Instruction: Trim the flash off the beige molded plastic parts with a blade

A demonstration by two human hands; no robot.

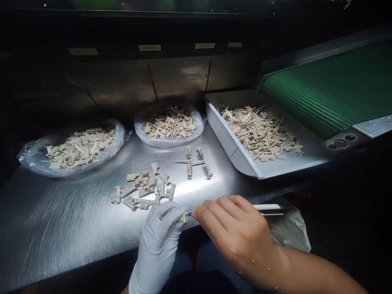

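Note:
In a white glove, my left hand point(161, 228) pinches a small beige moulded plastic part point(184, 217) near the table's front edge. My bare right hand point(237, 228) is closed around a slim tool with a white and dark handle point(269, 209) that sticks out to the right. A short dark bit of its tip shows beside the part; whether it touches is hard to tell. Just beyond my left hand lies a loose group of similar beige parts point(147, 190). Two beige pieces with thin sprues attached point(190, 163) lie farther back, toward the middle.
Clear plastic bags point(121, 132) full of beige parts stand at left and centre back. At right, a grey tray point(226, 141) holds a heap of parts with sprues, below a green conveyor belt point(333, 90). A transparent bag point(294, 228) hangs beyond my right hand. The metal table point(70, 220) ends near my hands.

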